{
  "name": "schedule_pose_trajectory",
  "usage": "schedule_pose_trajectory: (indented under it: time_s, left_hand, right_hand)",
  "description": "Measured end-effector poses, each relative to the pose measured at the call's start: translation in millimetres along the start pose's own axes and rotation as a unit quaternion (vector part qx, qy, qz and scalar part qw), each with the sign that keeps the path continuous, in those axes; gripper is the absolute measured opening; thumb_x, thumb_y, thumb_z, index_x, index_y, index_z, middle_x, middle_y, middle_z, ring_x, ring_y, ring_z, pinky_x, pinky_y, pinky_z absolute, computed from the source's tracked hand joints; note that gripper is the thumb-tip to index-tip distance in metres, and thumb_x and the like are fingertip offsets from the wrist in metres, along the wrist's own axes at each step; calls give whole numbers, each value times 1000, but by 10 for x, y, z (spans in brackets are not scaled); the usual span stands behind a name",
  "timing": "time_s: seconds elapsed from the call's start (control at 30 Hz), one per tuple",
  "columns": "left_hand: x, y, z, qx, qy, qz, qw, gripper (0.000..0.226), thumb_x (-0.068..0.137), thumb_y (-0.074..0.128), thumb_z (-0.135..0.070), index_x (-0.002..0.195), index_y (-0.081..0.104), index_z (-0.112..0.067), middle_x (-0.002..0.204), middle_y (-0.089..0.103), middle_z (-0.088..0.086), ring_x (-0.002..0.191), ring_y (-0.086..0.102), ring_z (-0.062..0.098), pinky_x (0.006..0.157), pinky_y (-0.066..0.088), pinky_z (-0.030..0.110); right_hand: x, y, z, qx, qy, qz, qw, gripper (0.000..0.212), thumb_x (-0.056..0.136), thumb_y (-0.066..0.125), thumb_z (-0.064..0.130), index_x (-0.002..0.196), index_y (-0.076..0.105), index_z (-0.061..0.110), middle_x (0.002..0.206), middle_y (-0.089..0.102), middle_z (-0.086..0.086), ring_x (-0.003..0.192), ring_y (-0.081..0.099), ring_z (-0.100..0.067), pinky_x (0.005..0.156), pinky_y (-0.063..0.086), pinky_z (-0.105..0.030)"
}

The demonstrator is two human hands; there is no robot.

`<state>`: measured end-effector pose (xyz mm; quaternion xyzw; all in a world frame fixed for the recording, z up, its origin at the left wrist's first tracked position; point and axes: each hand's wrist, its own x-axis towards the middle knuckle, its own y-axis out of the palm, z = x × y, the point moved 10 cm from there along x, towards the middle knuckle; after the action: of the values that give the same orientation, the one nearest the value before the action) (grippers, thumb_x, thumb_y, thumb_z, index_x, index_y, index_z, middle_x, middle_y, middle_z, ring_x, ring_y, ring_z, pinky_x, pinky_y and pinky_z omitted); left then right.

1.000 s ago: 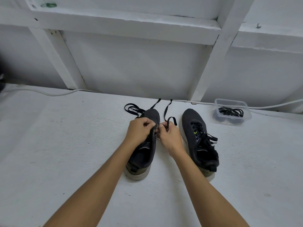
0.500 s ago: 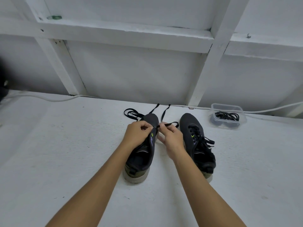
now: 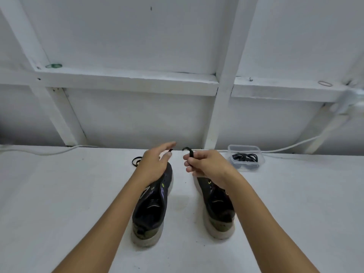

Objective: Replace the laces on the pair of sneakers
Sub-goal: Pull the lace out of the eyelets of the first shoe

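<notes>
Two dark sneakers with pale soles stand side by side on the white table, toes pointing away from me. The left sneaker (image 3: 151, 205) shows no lace across its tongue. My forearm covers the right sneaker (image 3: 218, 209) over its lacing. My left hand (image 3: 155, 164) hovers over the left sneaker's toe with its fingers stretched out. A short black lace tip (image 3: 170, 150) shows beside its thumb. My right hand (image 3: 206, 164) pinches a black lace (image 3: 189, 153) above the gap between the toes. A loop of black lace (image 3: 136, 160) lies left of my left hand.
A clear plastic container (image 3: 246, 149) holding black laces sits at the back right by the wall. A white cable (image 3: 49, 151) runs along the table's far edge. White wooden wall framing rises right behind the table.
Both hands left the left sneaker's eyelets and moved up and away toward the wall. The left hand's fingers spread out. The right hand keeps hold of the black lace.
</notes>
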<state>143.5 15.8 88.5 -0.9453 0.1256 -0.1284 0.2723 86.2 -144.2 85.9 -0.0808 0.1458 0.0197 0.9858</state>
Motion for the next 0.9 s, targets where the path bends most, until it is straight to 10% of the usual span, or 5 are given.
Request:
schedule_pose_trajectory:
  time_s: [0.17, 0.33, 0.57, 0.7, 0.9]
  left_hand:
    - [14, 514, -598, 73, 127, 100, 984, 35, 102, 52, -20, 135, 58, -25, 129, 57, -22, 131, 47, 6, 102, 33, 10]
    - [-311, 631, -925, 31, 73, 149, 986, 28, 107, 44, -31, 97, 66, -17, 88, 73, -10, 75, 59, -4, 76, 39, 7]
    - [-266, -92, -1344, 124, 115, 97, 981, 22, 100, 58, -34, 82, 66, -24, 67, 63, 1, 64, 55, 14, 70, 43, 22]
    - [23, -386, -1428, 80, 102, 123, 984, 24, 97, 63, -31, 74, 67, -35, 63, 57, -9, 58, 49, 5, 59, 39, 20]
    - [47, 8, -1116, -134, 36, 103, 985, 30, 104, 53, -28, 80, 70, -35, 61, 52, -9, 64, 47, 14, 69, 43, 27]
  right_hand:
    - [-443, 29, 547, 15, -49, 124, 991, 16, 100, 60, 5, 112, 71, 4, 87, 73, -5, 82, 70, -13, 81, 59, -26]
    - [-381, -530, 984, 99, -207, -78, 970, 15, 95, 64, -2, 101, 73, 10, 85, 77, -2, 82, 76, -18, 84, 61, -32]
    - [-449, -193, 869, -386, -381, -55, 839, 32, 87, 53, -7, 79, 64, 23, 68, 62, 7, 67, 54, -12, 61, 42, -19]
    - [-496, 47, 486, -65, -185, 108, 975, 31, 101, 43, -4, 103, 71, 9, 92, 75, -7, 90, 72, -18, 87, 56, -27]
    - [-623, -127, 894, 240, -196, 154, 938, 29, 94, 52, 20, 107, 73, 5, 98, 73, -13, 92, 73, -26, 79, 58, -29]
